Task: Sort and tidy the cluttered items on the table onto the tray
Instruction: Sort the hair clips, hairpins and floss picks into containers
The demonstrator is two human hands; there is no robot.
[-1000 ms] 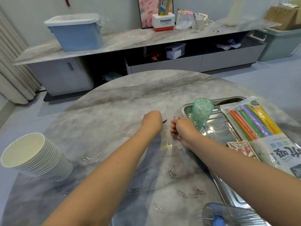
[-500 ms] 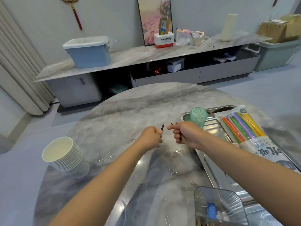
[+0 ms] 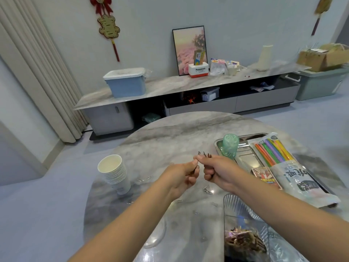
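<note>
Both hands are raised above the round marble table [image 3: 170, 140], close together. My left hand [image 3: 186, 173] pinches a dark hairpin [image 3: 198, 153] between thumb and forefinger. My right hand [image 3: 215, 168] grips several dark hairpins [image 3: 207, 155] whose ends stick up above the fist. The two thumbs nearly touch. To the right lies a steel tray [image 3: 245, 157] holding an upturned green plastic cup [image 3: 230, 146], a bag of coloured straws [image 3: 279, 157] and a small card pack [image 3: 264, 176]. Several silver paper clips [image 3: 207, 190] lie scattered on the table under my arms.
A stack of white paper cups [image 3: 115, 173] stands at the table's left. A clear plastic container [image 3: 243, 229] with dark contents sits near the front edge. Behind the table runs a long low cabinet [image 3: 188, 87] with a blue bin [image 3: 126, 82].
Both hands have lifted off the table and come together, thumbs now almost touching. The view has tilted upward, showing more of the wall.
</note>
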